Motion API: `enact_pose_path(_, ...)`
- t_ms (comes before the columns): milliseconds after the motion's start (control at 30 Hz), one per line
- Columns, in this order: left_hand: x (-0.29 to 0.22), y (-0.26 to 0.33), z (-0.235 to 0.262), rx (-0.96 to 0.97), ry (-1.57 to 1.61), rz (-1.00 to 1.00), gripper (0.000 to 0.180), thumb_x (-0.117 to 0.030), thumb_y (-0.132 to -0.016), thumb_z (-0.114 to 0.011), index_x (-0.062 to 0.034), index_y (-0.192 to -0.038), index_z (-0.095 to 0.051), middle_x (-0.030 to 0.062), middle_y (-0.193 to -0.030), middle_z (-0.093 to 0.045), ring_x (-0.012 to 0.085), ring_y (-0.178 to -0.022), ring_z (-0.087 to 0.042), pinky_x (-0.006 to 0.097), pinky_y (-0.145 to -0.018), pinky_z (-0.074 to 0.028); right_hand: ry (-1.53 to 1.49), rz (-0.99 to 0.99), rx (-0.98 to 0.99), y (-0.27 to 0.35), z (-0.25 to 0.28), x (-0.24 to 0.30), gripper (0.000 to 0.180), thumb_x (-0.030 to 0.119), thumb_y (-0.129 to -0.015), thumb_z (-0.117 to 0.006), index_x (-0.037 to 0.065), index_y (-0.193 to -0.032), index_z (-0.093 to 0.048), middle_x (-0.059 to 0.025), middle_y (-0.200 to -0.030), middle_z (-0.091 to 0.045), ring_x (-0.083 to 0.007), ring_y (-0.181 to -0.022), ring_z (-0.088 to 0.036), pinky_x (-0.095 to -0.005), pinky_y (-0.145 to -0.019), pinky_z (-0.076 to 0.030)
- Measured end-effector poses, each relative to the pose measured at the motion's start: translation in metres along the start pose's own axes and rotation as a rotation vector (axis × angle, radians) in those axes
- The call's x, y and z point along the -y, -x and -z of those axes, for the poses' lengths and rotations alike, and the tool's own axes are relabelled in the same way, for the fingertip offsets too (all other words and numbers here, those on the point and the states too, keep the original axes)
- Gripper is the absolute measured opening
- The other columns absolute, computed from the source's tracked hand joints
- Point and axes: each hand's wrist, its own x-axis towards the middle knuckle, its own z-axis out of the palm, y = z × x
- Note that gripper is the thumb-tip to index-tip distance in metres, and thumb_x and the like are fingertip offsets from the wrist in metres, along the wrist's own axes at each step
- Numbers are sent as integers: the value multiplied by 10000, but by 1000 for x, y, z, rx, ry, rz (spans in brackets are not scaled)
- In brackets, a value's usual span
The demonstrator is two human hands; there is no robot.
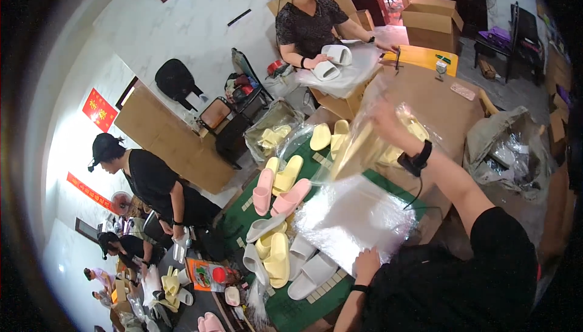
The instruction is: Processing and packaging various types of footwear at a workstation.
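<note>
My left hand [367, 264] rests on the near edge of a stack of shiny clear plastic bags [340, 216], its fingers lying on the plastic. Reaching forward across the table, my right hand [385, 118] is blurred but grips a clear plastic bag [350, 153] that hangs down over the stack. Yellow slippers [415, 130] lie just beyond my right wrist, under plastic, partly hidden by the arm. Left of the stack, pairs stand on a green mat [303, 314]: pink slippers [291, 197], yellow slippers [279, 259] and grey slippers [313, 275].
Across the table a person [310, 28] handles white slippers [328, 70] over an open carton [343, 98]. A sack of plastic [507, 144] stands at the right. A bin with yellow slippers [273, 135] is at the far left. Another person [152, 180] works left.
</note>
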Motion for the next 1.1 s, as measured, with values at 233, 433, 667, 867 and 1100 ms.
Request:
enact_pose_path(233,26,20,-66,-154,-75,-15,317,-254,-746,-557,-160,-1048,-579,69,-931,-540,263,-847,-548,414,-660,-453,351,3,-152,9,6,-9,261,105,-747,-532,-9,-976,-584,-182,-1157,-515,-329,-1124,-439,-480,-985,-290)
enact_pose_path(433,35,24,-82,-224,-169,-21,424,-288,-683,-639,-194,-1090,-567,57,-1012,-534,237,-753,-561,363,-606,-495,537,39,733,195,-99,34,272,200,-759,-482,42,-868,-676,-160,-974,-597,-316,-924,-540,-477,-811,-363)
enact_pose_path(667,45,12,-41,-114,341,-2,231,-152,-760,-534,-79,-963,-615,121,-981,-581,325,-869,-553,422,-775,-453,-455,344,1738,393,-219,62,258,229,-785,-538,17,-906,-621,-198,-867,-628,-337,-730,-595,-469,-629,-461)
enact_pose_path(867,125,36,6,-704,210,731,364,-76,-730,-530,-15,-1088,-510,216,-1039,-531,389,-967,-491,452,-819,-399,-119,602,1494,340,-109,118,364,242,-755,-551,36,-1053,-583,-245,-1031,-554,-389,-940,-568,-468,-776,-472)
enact_pose_path(1100,206,44,55,-315,-99,1032,595,-191,-766,-594,-170,-1315,-368,235,-1245,-430,408,-1137,-396,537,-973,-270,-131,523,1585,348,-122,108,430,317,-787,-539,42,-1117,-524,-298,-1172,-444,-428,-985,-536,-495,-827,-449)
